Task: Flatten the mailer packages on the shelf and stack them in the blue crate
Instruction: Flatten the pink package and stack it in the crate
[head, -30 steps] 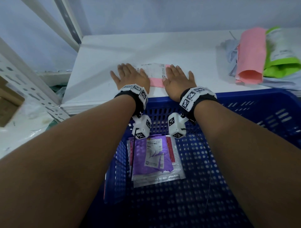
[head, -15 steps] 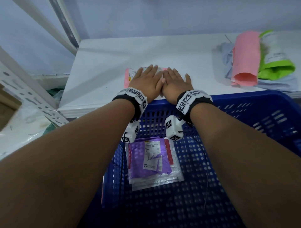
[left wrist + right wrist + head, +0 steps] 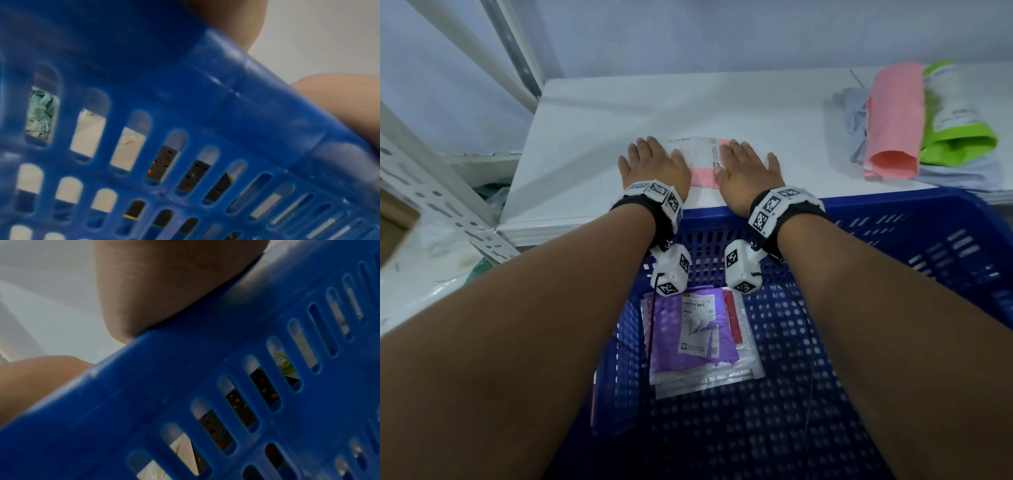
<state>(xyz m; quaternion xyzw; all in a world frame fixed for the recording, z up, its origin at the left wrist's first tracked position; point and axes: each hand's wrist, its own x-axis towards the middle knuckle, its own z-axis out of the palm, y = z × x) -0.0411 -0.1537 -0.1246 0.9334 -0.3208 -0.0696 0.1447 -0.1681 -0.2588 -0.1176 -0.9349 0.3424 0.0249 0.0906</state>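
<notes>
A pink mailer (image 3: pixel 703 164) with a white label lies flat on the white shelf (image 3: pixel 722 102). My left hand (image 3: pixel 652 166) presses its left end with straight fingers, and my right hand (image 3: pixel 744 168) presses its right end the same way. Below my wrists stands the blue crate (image 3: pixel 893 240), holding a flat stack with a purple mailer (image 3: pixel 691 332) on top. Both wrist views show only the crate's slotted wall (image 3: pixel 185 113) (image 3: pixel 226 369) and the heels of my hands.
At the shelf's right end lies a pile of mailers: a rolled pink one (image 3: pixel 893 123), a green and white one (image 3: pixel 959 120), grey ones beneath. A white perforated shelf post (image 3: pixel 431 192) slants at the left. A wall closes the shelf's back.
Half a second ago my hands lay together over the mailer's middle. They have slid apart to its two ends, uncovering the label between them.
</notes>
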